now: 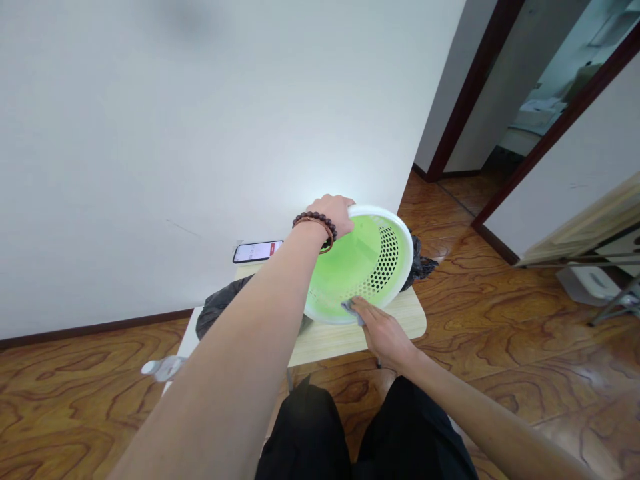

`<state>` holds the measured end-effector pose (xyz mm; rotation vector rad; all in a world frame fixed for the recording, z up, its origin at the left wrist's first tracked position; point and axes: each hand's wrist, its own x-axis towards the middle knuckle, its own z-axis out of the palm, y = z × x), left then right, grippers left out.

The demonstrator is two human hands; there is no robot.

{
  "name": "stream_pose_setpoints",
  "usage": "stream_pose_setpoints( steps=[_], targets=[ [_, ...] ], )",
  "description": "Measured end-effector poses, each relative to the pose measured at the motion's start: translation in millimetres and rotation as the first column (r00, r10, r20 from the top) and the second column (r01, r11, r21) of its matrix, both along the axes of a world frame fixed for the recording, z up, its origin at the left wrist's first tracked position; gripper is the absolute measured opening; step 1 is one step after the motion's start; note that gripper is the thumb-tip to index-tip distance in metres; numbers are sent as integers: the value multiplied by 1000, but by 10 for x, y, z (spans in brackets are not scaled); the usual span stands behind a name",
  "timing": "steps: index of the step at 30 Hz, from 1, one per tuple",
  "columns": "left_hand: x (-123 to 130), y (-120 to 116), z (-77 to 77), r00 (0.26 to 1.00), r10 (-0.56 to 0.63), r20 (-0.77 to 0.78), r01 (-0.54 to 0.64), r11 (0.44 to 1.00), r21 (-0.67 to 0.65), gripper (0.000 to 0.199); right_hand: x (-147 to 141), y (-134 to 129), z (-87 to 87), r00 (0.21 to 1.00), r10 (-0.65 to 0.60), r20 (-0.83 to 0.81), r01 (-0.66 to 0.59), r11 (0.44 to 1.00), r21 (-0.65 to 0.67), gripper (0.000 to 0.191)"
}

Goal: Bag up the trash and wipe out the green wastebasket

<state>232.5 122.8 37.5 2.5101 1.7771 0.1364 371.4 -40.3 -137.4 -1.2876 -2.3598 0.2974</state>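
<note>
A round green basket (345,263) with a white rim and a band of holes is tilted over a small light-wood table (325,346). At the rim's upper left, my left hand (334,212) grips it; a beaded bracelet circles that wrist. My right hand (383,332) pinches a small grey cloth (353,308) against the lower rim, near the perforated band. My left forearm hides part of the basket's left side and some of the table.
A phone (257,251) with a lit screen lies at the table's back left, by the wall. Black plastic bags (220,308) sit left and right of the basket. A clear bottle (165,367) is at the lower left. A doorway opens at the upper right.
</note>
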Motion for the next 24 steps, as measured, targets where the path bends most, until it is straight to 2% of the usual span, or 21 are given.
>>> stream_pose_setpoints(
  steps=[3, 5, 8, 10, 13, 17, 21, 24],
  targets=[
    [1, 2, -1, 1000, -2, -12, 2, 1000, 15, 45, -45, 380, 0, 999, -13, 40, 8, 994, 109, 45],
    [-5, -2, 2, 1000, 2, -24, -1, 1000, 20, 45, -60, 627, -81, 996, -6, 90, -5, 993, 116, 45],
    [-10, -9, 1, 999, -6, -32, 6, 1000, 13, 43, -74, 882, -283, 983, -37, 179, 32, 999, 29, 45],
    [-5, -10, -5, 1000, -12, -25, 13, 1000, 7, 43, -99, 943, -408, 974, -65, 219, 75, 996, -39, 46],
    [6, -5, -18, 1000, -17, -10, 17, 1000, 8, 43, -141, 884, -491, 975, -55, 217, 76, 993, -87, 48],
    [5, -3, -16, 1000, 0, -15, 1, 1000, 11, 44, -92, 648, -420, 983, 47, 177, -28, 994, -106, 50],
    [0, -25, 10, 1000, 9, -17, -9, 1000, 12, 45, 34, 343, -333, 980, 130, 149, -120, 990, -73, 53],
    [6, -42, 29, 1000, 5, -11, -5, 1000, 2, 44, 83, 87, -333, 983, 133, 128, -132, 991, -15, 55]
  ],
)
